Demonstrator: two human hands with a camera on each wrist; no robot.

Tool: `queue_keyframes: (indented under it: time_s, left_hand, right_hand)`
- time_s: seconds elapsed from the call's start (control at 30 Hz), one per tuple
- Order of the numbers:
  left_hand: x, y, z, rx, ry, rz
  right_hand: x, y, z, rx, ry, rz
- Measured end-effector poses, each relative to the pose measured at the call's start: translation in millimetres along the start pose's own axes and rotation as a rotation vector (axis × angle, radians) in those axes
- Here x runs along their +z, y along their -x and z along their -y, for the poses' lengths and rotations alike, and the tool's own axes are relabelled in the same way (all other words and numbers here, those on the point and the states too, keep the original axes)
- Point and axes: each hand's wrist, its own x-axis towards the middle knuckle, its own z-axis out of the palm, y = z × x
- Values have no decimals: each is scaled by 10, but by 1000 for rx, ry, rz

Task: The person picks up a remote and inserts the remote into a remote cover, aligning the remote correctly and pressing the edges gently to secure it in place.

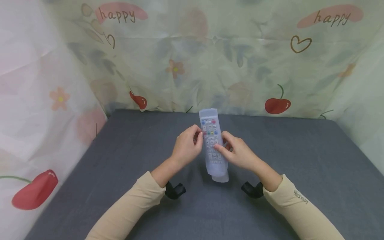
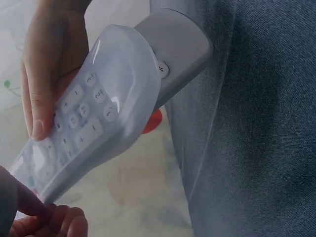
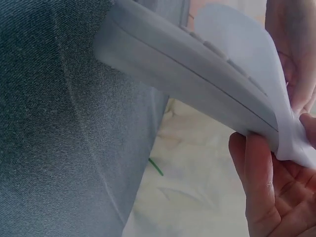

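Observation:
A pale grey remote control (image 2: 177, 44) sits partly inside a translucent silicone cover (image 1: 209, 114). Its near end sticks out past the cover's loose lip, and the buttons show through the cover. At the left edge, my left hand (image 1: 188, 144) pinches the cover (image 2: 123, 54) between thumb and curled fingers. My right hand (image 1: 240, 153) grips the right side, thumb on the button face and fingers behind. In the right wrist view, the cover (image 3: 242, 34) stands away from the button face of the remote control (image 3: 187, 69), and the right fingers (image 3: 259, 173) press its underside.
A dark grey table (image 1: 120, 156) lies under both hands. Patterned cloth (image 1: 216, 66) with cherries and the word happy hangs behind and at the sides. Black wrist straps (image 1: 175, 190) protrude below the sleeves.

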Motion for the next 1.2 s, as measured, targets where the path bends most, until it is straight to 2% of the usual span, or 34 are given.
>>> queue_keyframes:
  time_s: [0.17, 0.4, 0.67, 0.83, 0.97, 1.07, 1.2]
  left_hand:
    - [-4, -24, 14, -18, 34, 22]
    - [-28, -77, 29, 41, 31, 82]
    - [-19, -47, 46, 43, 22, 112]
    - [7, -34, 36, 63, 50, 99]
    - [20, -38, 36, 85, 122, 49]
    - [19, -57, 38, 57, 215, 12]
    - [29, -62, 38, -26, 321, -28]
  right_hand:
    - [9, 14, 2, 26, -18, -17]
    - [43, 21, -12, 158, -165, -65]
    - [79, 11, -3, 207, -225, -90]
    - [65, 3, 14, 230, -232, -106]
    - [66, -19, 7, 224, -244, -89]
    - [73, -40, -3, 215, -271, -75]
    - [82, -51, -12, 210, -300, -59]
